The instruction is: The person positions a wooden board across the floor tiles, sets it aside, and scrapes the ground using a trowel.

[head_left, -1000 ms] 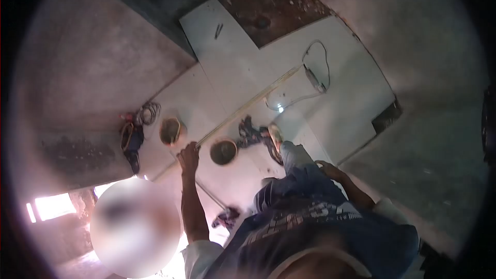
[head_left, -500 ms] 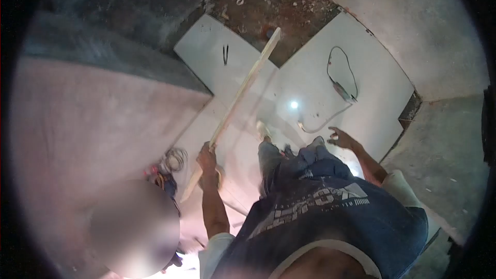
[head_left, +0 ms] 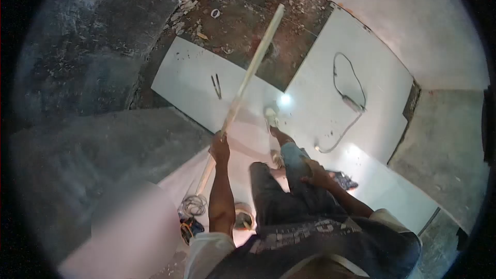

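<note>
A long pale straight bar (head_left: 253,67) runs from the dirt patch at the top down past my left hand (head_left: 220,147), whose fingers are wrapped round it. Its upper end lies over the bare soil in view. My right hand (head_left: 316,172) is at my thigh, beside the knee of my trousers, with its fingers apart and nothing visible in it. White floor tiles (head_left: 361,46) lie under my feet. Two thin dark rods (head_left: 216,87) rest on the left tile.
Rubble and soil (head_left: 227,26) fill the upper gap between tiles. A corded tool (head_left: 352,104) lies on the right tiles. Near my left forearm are a bucket (head_left: 244,217) and a coil of wire (head_left: 194,205). Dark items (head_left: 343,181) sit beyond my right hand.
The bar has been lifted from the floor and swung towards the dirt patch in my left hand. My right hand has come in to my thigh, and the view has shifted across the floor.
</note>
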{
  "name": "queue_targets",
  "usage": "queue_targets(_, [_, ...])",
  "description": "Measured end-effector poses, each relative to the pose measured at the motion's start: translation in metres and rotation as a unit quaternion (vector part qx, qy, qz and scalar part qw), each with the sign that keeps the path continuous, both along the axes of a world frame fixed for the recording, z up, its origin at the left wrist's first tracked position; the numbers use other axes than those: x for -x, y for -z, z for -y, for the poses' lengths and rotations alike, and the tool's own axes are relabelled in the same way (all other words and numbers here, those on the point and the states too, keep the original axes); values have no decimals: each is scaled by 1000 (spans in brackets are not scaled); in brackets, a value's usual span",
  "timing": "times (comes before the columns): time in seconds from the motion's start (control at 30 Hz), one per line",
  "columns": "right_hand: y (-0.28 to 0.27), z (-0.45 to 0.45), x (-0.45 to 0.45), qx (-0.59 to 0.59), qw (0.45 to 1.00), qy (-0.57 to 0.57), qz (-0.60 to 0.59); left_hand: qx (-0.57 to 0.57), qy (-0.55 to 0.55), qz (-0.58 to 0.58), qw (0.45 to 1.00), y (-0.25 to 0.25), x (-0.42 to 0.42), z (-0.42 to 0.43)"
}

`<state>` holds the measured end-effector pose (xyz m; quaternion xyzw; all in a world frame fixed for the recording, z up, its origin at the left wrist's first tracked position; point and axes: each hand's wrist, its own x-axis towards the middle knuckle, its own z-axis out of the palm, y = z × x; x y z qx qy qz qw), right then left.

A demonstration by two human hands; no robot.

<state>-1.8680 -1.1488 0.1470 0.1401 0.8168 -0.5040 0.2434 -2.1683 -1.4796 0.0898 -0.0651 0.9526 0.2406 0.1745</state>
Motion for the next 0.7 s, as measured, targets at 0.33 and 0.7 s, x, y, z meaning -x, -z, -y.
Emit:
queue_targets(0.33, [162, 29, 218, -183, 980, 78, 9, -6, 82, -31, 996, 252, 182, -31])
queue_targets(0.7, [253, 0, 323, -316, 923, 213, -51, -6, 112, -115, 987, 527, 257, -80])
